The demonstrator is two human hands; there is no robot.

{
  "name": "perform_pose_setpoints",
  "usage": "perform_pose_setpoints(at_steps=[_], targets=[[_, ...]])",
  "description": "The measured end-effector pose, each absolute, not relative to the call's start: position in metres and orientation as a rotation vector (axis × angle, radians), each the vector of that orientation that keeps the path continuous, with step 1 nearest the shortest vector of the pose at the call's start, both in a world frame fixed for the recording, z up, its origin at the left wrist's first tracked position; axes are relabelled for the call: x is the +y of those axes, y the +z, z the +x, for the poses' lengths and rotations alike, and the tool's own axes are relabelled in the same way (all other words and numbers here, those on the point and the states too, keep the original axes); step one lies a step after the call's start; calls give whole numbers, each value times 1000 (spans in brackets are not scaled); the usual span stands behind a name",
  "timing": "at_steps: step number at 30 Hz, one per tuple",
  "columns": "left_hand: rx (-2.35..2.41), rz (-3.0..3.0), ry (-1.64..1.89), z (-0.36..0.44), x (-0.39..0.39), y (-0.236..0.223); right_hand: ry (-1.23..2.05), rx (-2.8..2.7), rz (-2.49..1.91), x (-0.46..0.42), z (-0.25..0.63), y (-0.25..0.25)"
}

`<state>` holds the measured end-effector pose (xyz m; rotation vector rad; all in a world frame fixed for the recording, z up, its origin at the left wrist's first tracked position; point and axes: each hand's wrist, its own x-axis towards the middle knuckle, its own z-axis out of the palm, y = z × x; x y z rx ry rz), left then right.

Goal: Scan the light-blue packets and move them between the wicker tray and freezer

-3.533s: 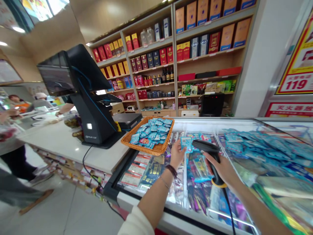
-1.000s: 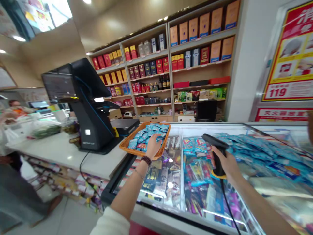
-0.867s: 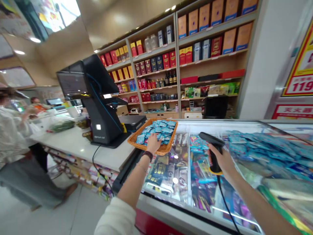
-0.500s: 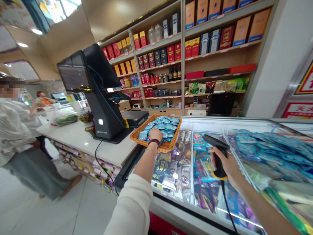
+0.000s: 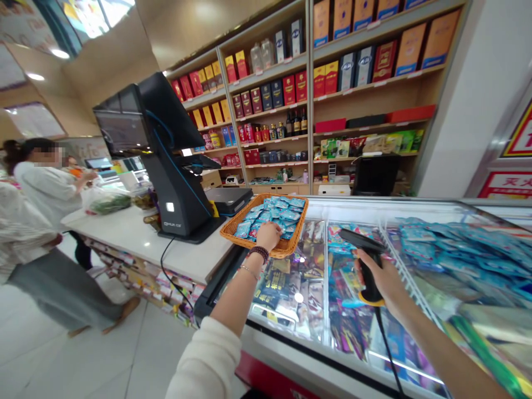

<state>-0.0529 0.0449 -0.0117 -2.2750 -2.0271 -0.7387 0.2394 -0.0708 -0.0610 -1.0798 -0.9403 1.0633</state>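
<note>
A brown wicker basket (image 5: 229, 233) full of small blue packets (image 5: 266, 209) stands on the corner of the glass-topped freezer. Above the basket's front part is my left hand (image 5: 268, 237), its fingers drawn together in a pinch near the packets. What lies between those fingertips, if anything, is too small to make out. My right hand (image 5: 376, 271) grips a black barcode scanner (image 5: 371, 277) with a yellow-edged handle over the freezer glass. The scanner's head points left, toward the basket, and its black cord hangs down.
Left of the basket, a black checkout terminal (image 5: 172, 188) and a flat dark device (image 5: 228, 200) occupy the white counter (image 5: 199, 260). The freezer (image 5: 291, 327) holds colourful packages under glass. Two people (image 5: 45, 183) stand at the left. Stocked shelves (image 5: 270, 116) line the back wall.
My left hand has drawn back slightly toward me and its fingers have come together over the packets. The scanner has shifted slightly left. Another person has come into view at left.
</note>
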Motion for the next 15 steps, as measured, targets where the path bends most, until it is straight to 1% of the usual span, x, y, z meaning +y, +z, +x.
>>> perform_pose_setpoints(at_steps=[2, 5, 7, 9, 12, 15], targets=[[-2099, -2137, -725, -56, 47, -8, 1057, -925, -1082, -70, 243, -64], [-2284, -1945, -606, -62, 49, -1, 1055, -911, -1100, -71, 245, -65], [-2335, -1937, -516, -65, 49, 2, 1061, -925, -1115, -73, 245, -62], [-2332, -1990, -501, -67, 47, 4, 1064, -952, -1118, -75, 243, -59], [-2322, -2076, -637, -66, 41, 6, 1058, -1000, -1124, -76, 241, -56], [-2224, -2083, -989, -61, 36, 7, 1040, -1029, -1136, -75, 241, -58]])
